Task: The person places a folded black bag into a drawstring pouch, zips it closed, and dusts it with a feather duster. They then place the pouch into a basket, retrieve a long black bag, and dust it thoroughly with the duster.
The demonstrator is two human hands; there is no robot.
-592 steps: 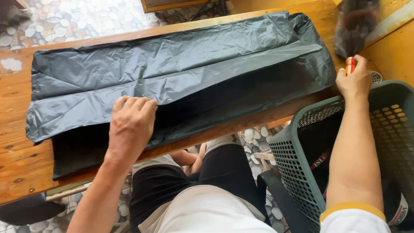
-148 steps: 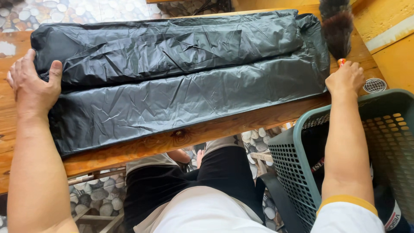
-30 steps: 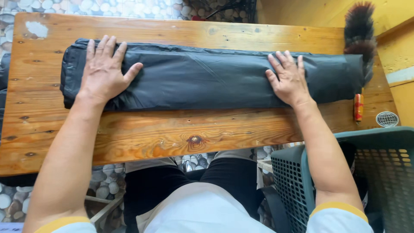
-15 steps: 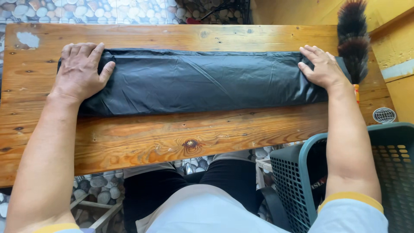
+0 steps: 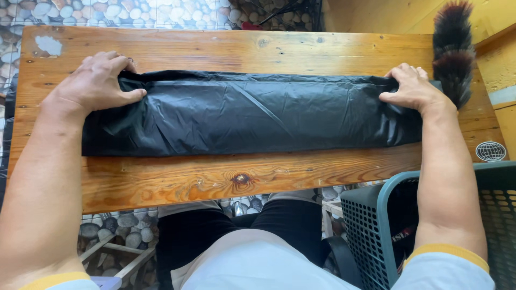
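Black plastic bag [image 5: 252, 115], folded into a long flat strip, lies across the middle of the wooden table [image 5: 215, 177]. The left hand [image 5: 97, 80] now pinches its upper left corner, fingers curled where they lay flat half a second ago. The right hand [image 5: 411, 88] likewise grips the upper right end, beside the feather duster [image 5: 452, 48]. A mesh basket [image 5: 376, 215] sits lower right.
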